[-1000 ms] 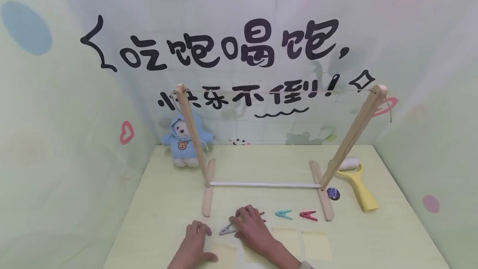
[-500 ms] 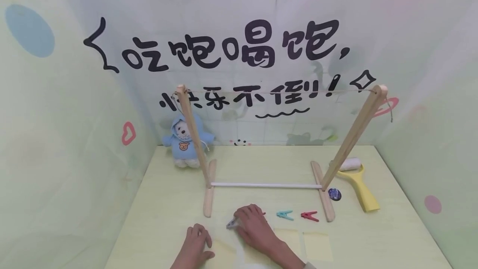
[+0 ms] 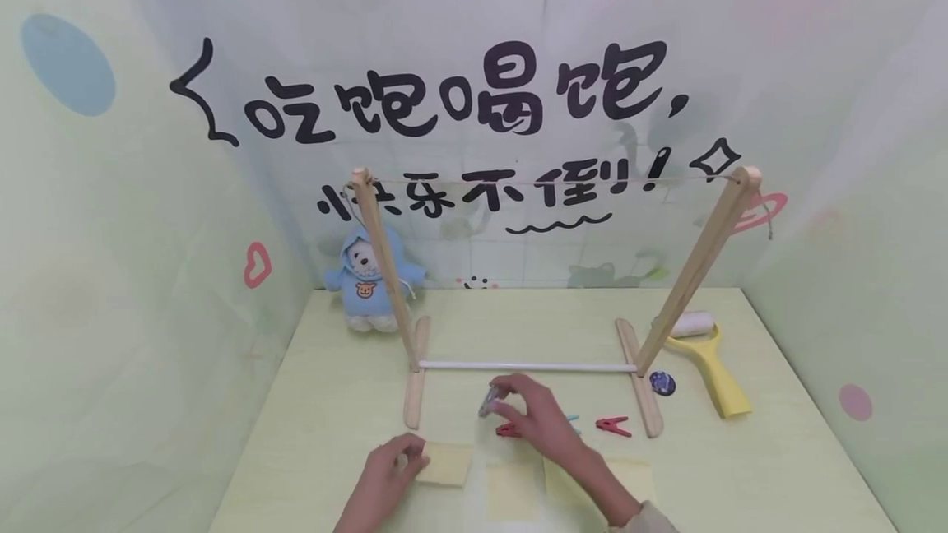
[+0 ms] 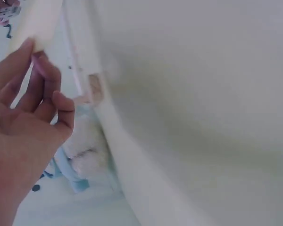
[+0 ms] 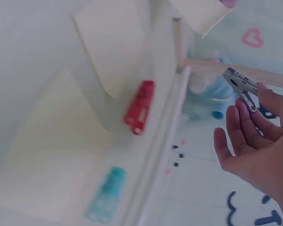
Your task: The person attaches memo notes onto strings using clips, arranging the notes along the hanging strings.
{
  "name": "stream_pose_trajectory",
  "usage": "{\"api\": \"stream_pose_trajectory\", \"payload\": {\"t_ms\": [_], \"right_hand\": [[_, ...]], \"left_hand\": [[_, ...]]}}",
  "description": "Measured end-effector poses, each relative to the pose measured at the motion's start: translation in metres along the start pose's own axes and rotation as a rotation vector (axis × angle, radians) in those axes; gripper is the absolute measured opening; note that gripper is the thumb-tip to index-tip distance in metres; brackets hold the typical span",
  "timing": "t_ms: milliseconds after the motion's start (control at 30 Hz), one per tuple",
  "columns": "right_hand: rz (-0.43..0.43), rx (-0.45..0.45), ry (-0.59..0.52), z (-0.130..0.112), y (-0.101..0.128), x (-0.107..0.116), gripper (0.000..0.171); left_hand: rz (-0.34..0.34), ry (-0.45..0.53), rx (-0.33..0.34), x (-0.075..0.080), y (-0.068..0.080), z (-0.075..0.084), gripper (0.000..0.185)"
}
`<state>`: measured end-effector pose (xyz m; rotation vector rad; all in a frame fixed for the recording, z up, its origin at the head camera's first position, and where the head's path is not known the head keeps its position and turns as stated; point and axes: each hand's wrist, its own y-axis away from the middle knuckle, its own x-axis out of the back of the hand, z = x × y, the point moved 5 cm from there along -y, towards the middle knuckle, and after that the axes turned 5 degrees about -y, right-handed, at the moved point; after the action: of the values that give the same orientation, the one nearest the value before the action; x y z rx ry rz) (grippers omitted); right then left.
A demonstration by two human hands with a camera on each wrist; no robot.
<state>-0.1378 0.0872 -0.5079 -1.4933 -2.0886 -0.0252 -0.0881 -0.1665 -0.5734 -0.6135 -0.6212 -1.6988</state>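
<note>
My left hand (image 3: 383, 474) pinches the edge of a pale yellow paper square (image 3: 447, 467), thumb against fingertips. In the left wrist view that paper (image 4: 41, 21) stands out from the fingertips. With its thumb and fingers, my right hand (image 3: 546, 422) grips a grey clothespin (image 3: 487, 401), raised over the table to the right of the paper. Seen from the right wrist, the clothespin's (image 5: 242, 87) nose points away from the hand. Beneath the right hand lie a red clothespin (image 3: 507, 431) and a teal one (image 5: 106, 194), partly hidden in the head view. Another red clothespin (image 3: 613, 426) lies farther right.
A wooden frame (image 3: 696, 270) with a string across its top and a white rod (image 3: 526, 367) low down stands behind the hands. More paper squares (image 3: 511, 493) lie in front. A plush bear (image 3: 363, 303), a yellow-handled lint roller (image 3: 717, 377) and a round dark badge (image 3: 662, 383) sit around the frame.
My right hand has picked up the grey clothespin from the table and moved it up and right. My left hand has taken hold of the paper square and lifted it.
</note>
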Motion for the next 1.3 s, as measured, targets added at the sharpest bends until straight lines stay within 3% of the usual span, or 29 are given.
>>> {"api": "stream_pose_trajectory", "payload": {"t_ms": [100, 233, 300, 467, 533, 767, 1067, 1167, 1300], "right_hand": [[0.047, 0.137, 0.047, -0.036, -0.021, 0.035, 0.028], [0.09, 0.279, 0.097, -0.092, -0.049, 0.079, 0.027], [0.106, 0.329, 0.11, -0.121, -0.06, 0.097, 0.026], [0.15, 0.42, 0.112, -0.178, -0.089, 0.13, 0.024], [0.166, 0.449, 0.113, -0.193, -0.102, 0.14, 0.022], [0.198, 0.478, 0.147, -0.216, -0.141, 0.159, 0.013], [0.241, 0.441, 0.176, -0.228, -0.171, 0.171, 0.007], [0.263, 0.475, 0.172, -0.234, -0.179, 0.174, 0.008], [0.289, 0.533, 0.166, -0.242, -0.186, 0.175, 0.008]], "left_hand": [[0.151, 0.115, 0.003, 0.02, -0.016, 0.021, 0.009], [0.298, 0.245, -0.125, 0.051, -0.042, 0.059, 0.01], [0.318, 0.284, -0.146, 0.069, -0.056, 0.079, 0.014], [0.321, 0.396, -0.069, 0.112, -0.085, 0.127, 0.032], [0.328, 0.442, -0.067, 0.127, -0.093, 0.144, 0.034], [0.358, 0.48, -0.098, 0.162, -0.112, 0.184, 0.032], [0.398, 0.49, -0.139, 0.18, -0.123, 0.21, 0.032], [0.427, 0.48, -0.149, 0.186, -0.125, 0.217, 0.029], [0.467, 0.457, -0.209, 0.191, -0.125, 0.226, 0.026]]}}
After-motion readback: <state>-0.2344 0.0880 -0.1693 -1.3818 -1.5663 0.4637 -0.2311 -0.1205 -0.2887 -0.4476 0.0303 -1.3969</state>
